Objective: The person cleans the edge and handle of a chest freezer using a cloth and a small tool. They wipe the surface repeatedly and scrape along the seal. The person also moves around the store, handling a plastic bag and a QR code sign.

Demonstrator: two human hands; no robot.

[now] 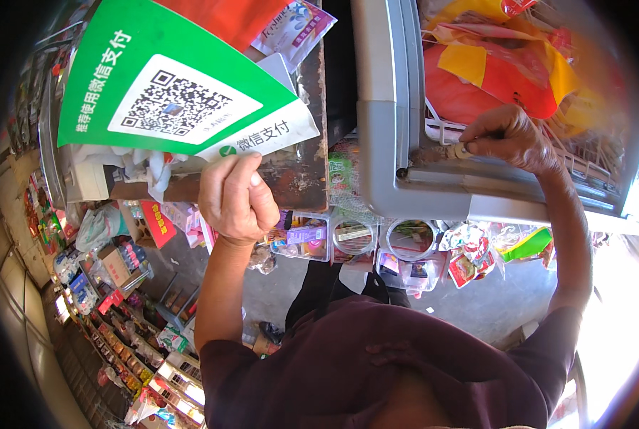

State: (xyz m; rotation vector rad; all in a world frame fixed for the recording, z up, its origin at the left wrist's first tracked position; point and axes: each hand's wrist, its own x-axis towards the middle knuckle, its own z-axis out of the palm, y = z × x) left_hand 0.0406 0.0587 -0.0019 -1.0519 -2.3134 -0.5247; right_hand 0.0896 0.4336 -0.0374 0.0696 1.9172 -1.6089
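My right hand (512, 140) pinches the pale end of a small worn brush-like tool (440, 154). Its brown, ragged part lies in the inner corner of the grey frame (386, 128) of a chest freezer. Across the counter, my left hand (239, 198) is curled at the front edge of a dark wooden counter (298, 185). Its fingertips overlap the lower edge of a green and white payment sign (190, 131) bearing a printed code. Whether those fingers grip the sign or only rest against it, I cannot tell.
Red and yellow packages (485, 69) fill a white wire basket inside the freezer. Below the counter edge stand clear plastic tubs (410, 238) and a bin of small packets (303, 236). Shelves of goods (121, 343) line the left side. A purple-white packet (298, 32) lies behind the sign.
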